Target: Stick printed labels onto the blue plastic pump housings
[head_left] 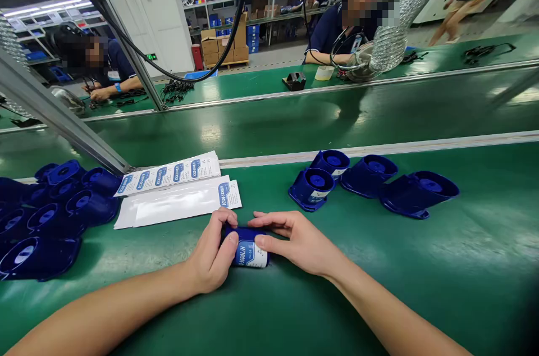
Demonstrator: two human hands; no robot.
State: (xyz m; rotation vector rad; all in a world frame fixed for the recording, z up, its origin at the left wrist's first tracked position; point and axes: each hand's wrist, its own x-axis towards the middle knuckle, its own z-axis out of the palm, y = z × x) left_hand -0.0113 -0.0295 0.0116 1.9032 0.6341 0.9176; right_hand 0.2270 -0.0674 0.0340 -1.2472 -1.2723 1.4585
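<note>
A small blue plastic part with a white printed label (248, 252) lies on the green bench between both my hands. My left hand (213, 255) curls around its left end, thumb pressing on the label. My right hand (295, 241) covers its right side, fingers closed over the top and thumb against the label. Just beyond my hands lie sheets of white and blue labels (168, 173) and a peeled backing sheet (177, 204).
A heap of blue parts (46, 210) sits at the left; several labelled blue parts (366, 182) lie at the right. A slanted metal post (63, 120) crosses the left. Beyond the conveyor belt (295, 114), two seated people work at the far bench near a foil duct (396, 24).
</note>
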